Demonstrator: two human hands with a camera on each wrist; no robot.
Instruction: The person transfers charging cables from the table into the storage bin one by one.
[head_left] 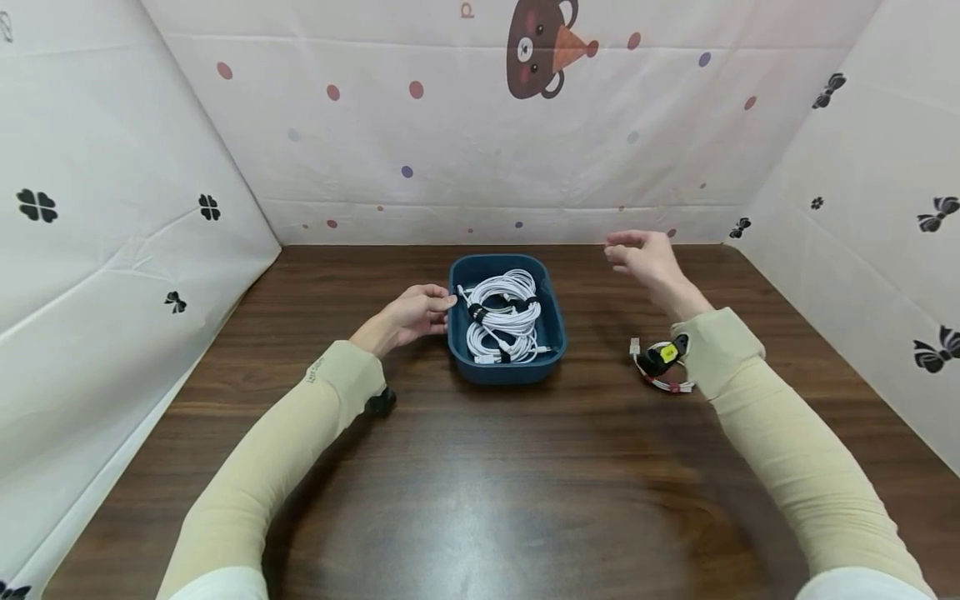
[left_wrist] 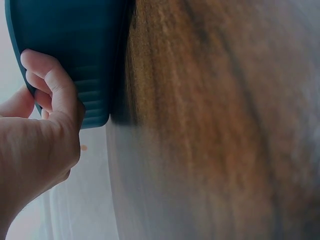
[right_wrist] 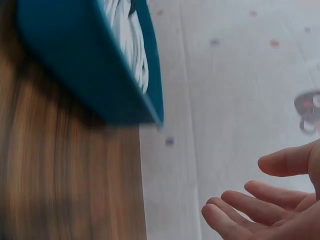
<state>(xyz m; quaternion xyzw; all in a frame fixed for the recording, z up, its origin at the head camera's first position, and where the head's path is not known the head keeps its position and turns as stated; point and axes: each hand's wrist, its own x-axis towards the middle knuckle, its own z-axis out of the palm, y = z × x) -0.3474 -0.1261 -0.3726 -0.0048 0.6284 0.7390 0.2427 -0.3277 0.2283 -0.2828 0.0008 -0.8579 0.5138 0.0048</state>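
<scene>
A dark blue plastic bin [head_left: 507, 375] stands on the table with several coiled white cables [head_left: 502, 317] inside, bundled with black straps. My left hand [head_left: 417, 315] pinches the bin's left rim; in the left wrist view the fingers [left_wrist: 60, 85] lie on the outer wall and the thumb is at the other side of the rim. Raised to the right of the bin, my right hand [head_left: 647, 260] holds nothing, its fingers loosely extended and apart from the bin. Beneath the right wrist, another coiled white cable [head_left: 660, 384] with a red strap lies on the table, partly hidden by the wrist camera.
The dark wooden table [head_left: 450, 483] spreads out in front of the bin. White patterned sheets hang behind it [head_left: 450, 125] and along both sides. The bin stands close to the back sheet.
</scene>
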